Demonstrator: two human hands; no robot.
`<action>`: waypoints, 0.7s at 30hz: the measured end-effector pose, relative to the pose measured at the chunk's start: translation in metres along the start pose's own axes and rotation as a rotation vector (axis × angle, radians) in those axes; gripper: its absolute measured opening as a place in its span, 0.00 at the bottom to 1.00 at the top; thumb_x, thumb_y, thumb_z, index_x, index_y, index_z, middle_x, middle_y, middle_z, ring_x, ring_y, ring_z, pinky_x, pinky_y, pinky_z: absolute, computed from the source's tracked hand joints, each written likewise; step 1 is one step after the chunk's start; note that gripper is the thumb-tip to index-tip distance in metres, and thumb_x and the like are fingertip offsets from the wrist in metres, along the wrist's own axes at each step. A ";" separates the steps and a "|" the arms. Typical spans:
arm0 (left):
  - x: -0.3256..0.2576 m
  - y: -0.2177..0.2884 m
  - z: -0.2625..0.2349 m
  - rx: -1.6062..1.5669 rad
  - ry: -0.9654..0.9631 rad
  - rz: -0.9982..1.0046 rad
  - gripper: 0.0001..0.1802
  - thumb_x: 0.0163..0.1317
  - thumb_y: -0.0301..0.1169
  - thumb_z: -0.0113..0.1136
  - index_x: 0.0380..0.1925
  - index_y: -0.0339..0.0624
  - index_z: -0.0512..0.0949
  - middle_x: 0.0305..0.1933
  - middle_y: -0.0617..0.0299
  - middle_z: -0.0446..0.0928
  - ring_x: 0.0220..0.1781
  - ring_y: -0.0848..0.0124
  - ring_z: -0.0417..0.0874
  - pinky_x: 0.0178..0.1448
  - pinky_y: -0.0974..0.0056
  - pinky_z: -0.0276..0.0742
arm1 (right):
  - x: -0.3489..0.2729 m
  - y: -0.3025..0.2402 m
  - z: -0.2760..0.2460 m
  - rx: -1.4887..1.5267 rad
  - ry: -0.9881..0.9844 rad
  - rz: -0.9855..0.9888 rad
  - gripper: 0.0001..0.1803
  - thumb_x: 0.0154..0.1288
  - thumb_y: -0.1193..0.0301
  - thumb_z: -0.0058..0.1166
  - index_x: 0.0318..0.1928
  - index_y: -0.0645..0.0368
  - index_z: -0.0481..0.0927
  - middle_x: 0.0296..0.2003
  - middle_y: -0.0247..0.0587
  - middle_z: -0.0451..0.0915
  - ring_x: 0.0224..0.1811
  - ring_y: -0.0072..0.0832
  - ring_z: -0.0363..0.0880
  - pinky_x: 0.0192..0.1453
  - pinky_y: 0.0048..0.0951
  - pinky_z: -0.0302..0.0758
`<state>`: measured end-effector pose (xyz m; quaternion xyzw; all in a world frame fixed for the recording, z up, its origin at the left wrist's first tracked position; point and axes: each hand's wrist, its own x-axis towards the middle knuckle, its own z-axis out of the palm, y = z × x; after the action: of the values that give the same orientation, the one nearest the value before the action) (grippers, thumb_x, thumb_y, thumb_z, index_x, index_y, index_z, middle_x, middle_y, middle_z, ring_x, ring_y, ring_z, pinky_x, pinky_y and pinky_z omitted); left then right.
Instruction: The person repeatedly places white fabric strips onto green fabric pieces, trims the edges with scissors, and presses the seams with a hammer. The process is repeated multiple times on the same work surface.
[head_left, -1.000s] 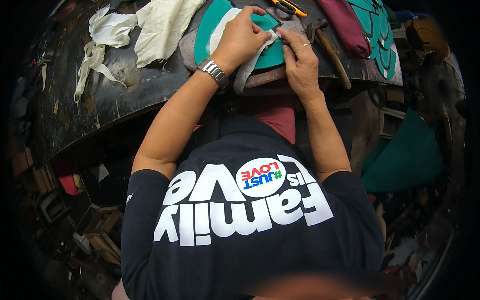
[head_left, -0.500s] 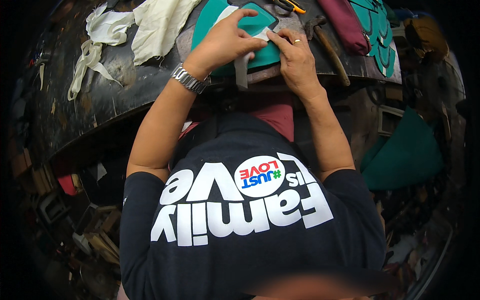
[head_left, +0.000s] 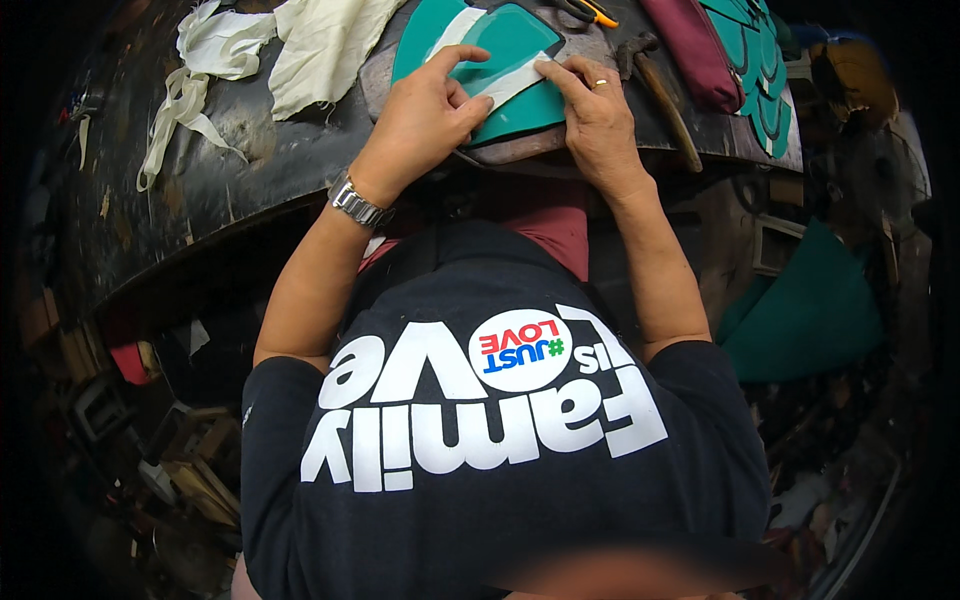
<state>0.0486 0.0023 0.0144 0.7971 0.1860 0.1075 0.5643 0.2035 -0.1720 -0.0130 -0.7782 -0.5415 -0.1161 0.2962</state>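
Observation:
A green sheet piece (head_left: 514, 38) with dark edges lies on the worktable in front of me. One white strip (head_left: 518, 82) runs slantwise across it, and a second white strip (head_left: 456, 30) sits farther left on the green material. My left hand (head_left: 425, 122) rests over the piece's left side, index finger and thumb apart, the thumb touching the lower end of the first strip. At that strip's upper right end, my right hand (head_left: 603, 125) has its fingers closed against the tip. Whether it pinches the strip or only presses it is hard to see.
Off-white cloth pieces (head_left: 325, 55) and a thin cloth strip (head_left: 165, 140) lie to the left. A hammer (head_left: 665, 105) is right of my hand, near a maroon pouch (head_left: 690, 50) and stacked green cutouts (head_left: 762, 85). Orange-handled scissors (head_left: 590, 12) lie at the back.
The strip's loose end, which hung past the near edge, now lies flat across the green piece. My left hand has moved down and slightly left, its thumb on the strip.

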 end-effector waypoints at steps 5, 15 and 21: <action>0.000 0.000 0.001 -0.013 0.017 -0.009 0.24 0.67 0.29 0.66 0.63 0.44 0.74 0.24 0.68 0.77 0.23 0.82 0.75 0.29 0.74 0.72 | 0.001 0.003 -0.004 0.095 -0.073 0.039 0.28 0.63 0.86 0.52 0.57 0.43 0.86 0.54 0.46 0.79 0.60 0.44 0.75 0.64 0.38 0.75; 0.000 -0.007 0.001 -0.039 0.024 0.033 0.24 0.64 0.30 0.65 0.60 0.40 0.76 0.25 0.60 0.81 0.26 0.74 0.82 0.33 0.67 0.77 | 0.004 -0.032 0.002 0.194 -0.069 -0.118 0.19 0.63 0.85 0.55 0.53 0.60 0.83 0.52 0.45 0.82 0.58 0.43 0.80 0.64 0.40 0.76; -0.005 -0.003 -0.007 -0.021 0.020 0.096 0.22 0.68 0.28 0.64 0.61 0.45 0.76 0.24 0.73 0.72 0.25 0.84 0.70 0.31 0.75 0.66 | -0.001 -0.033 0.003 0.333 -0.008 0.028 0.18 0.67 0.84 0.54 0.56 0.58 0.79 0.49 0.46 0.84 0.52 0.42 0.83 0.60 0.38 0.78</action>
<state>0.0405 0.0069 0.0146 0.7982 0.1522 0.1443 0.5648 0.1723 -0.1636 -0.0048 -0.7262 -0.5436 -0.0177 0.4206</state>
